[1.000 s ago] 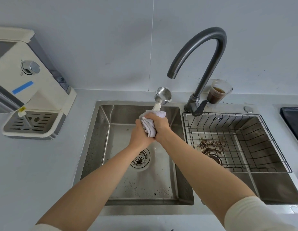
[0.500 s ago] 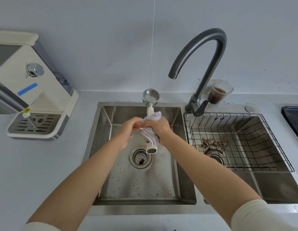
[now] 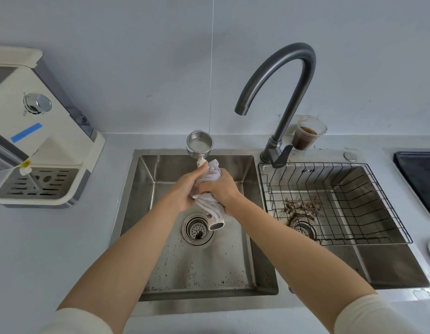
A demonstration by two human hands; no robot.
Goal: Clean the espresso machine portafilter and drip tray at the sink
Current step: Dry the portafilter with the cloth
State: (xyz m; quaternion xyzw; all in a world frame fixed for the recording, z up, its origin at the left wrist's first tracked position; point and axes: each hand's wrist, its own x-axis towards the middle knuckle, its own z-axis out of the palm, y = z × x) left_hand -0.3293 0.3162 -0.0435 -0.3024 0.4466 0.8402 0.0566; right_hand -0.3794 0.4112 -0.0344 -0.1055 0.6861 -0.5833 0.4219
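Where the portafilter point(image 3: 200, 144) sits: above the sink's left basin, with the basket end toward the sink's back rim, the open cup facing up and the handle slanting down toward the person. The handle's end pokes out of the cloth above the drain.
Cloth point(image 3: 210, 203): white, wrapped round the handle, bunched between both hands.
Left hand point(image 3: 185, 189): fingers curled round the upper handle, thumb reaching toward the neck below the basket.
Right hand point(image 3: 222, 189): fingers clenched round the cloth and the handle inside it.
Sink point(image 3: 143, 189): steel, two basins; the left floor is speckled with dark grounds, strainer point(image 3: 197, 229) in its drain.
Wire basket point(image 3: 377, 201): set in the sink's right basin; brown grounds point(image 3: 300, 206) seen through its wires.
Faucet point(image 3: 293, 75): dark gooseneck on the sink's back rim, spout over the left basin.
Cup point(image 3: 306, 137): clear plastic holding brown liquid, behind the sink.
Espresso machine point(image 3: 40, 145): cream, on the counter left of the sink.
Drip tray point(image 3: 38, 186): slotted, seated in the machine's base, well apart from the sink.
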